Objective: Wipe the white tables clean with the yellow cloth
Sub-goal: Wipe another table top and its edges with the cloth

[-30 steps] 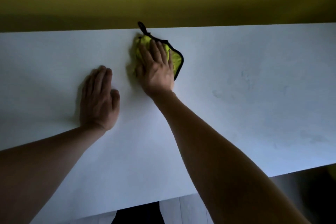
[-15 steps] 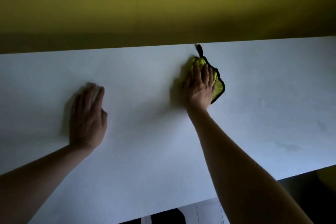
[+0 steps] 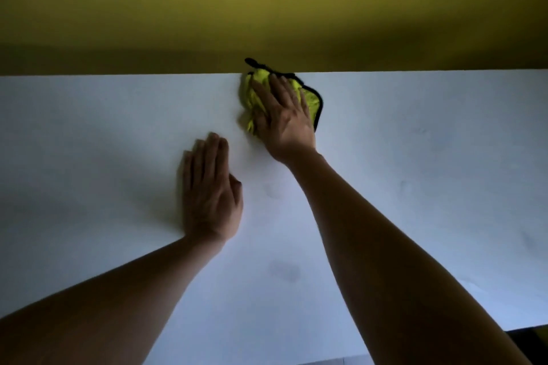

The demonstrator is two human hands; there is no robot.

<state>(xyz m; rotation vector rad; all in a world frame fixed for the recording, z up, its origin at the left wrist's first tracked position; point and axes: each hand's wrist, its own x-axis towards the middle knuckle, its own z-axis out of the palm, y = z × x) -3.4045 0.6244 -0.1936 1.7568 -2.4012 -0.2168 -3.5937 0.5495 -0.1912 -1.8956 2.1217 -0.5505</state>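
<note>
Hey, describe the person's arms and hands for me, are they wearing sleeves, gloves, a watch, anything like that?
Nothing worn shows. The left hand and right hand are bare, with no gloves, and no rings can be made out in the dim light. Both forearms are uncovered from the wrists to the frame edge: no sleeves, watch or bands in view. The upper arms are out of frame.

A white table point(image 3: 415, 175) spans the view. A crumpled yellow cloth point(image 3: 255, 92) lies at its far edge, the right hand point(image 3: 284, 121) pressing it; the left hand point(image 3: 210, 192) rests flat nearer. Faint smudges point(image 3: 284, 271) mark the near surface.
</note>
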